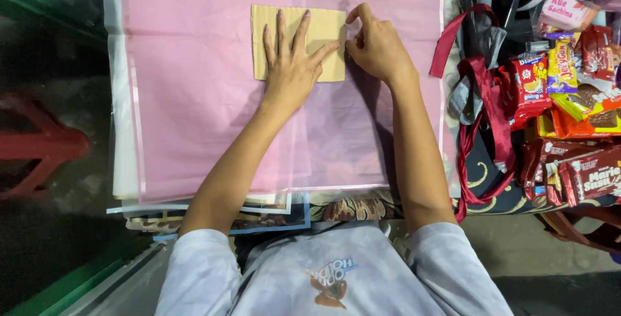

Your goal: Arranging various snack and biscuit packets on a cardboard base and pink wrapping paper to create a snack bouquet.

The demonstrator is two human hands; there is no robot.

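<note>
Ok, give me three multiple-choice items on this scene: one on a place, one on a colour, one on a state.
1. Where does the cardboard piece lie?
A. on the pink sheet
B. on the floor
C. on the snack packets

2. What colour is the ribbon on the right?
A. green
B. dark red
C. white

3. How is the left hand?
A. fisted
B. flat, fingers spread
C. lifted clear

Answers: 1 A, the pink sheet surrounds it. 2 B, its loops show dark red. 3 B, the palm presses the cardboard while the right hand pinches at its edge.

Left hand [292, 60] flat, fingers spread, right hand [375, 44] curled, pinching grip.
</note>
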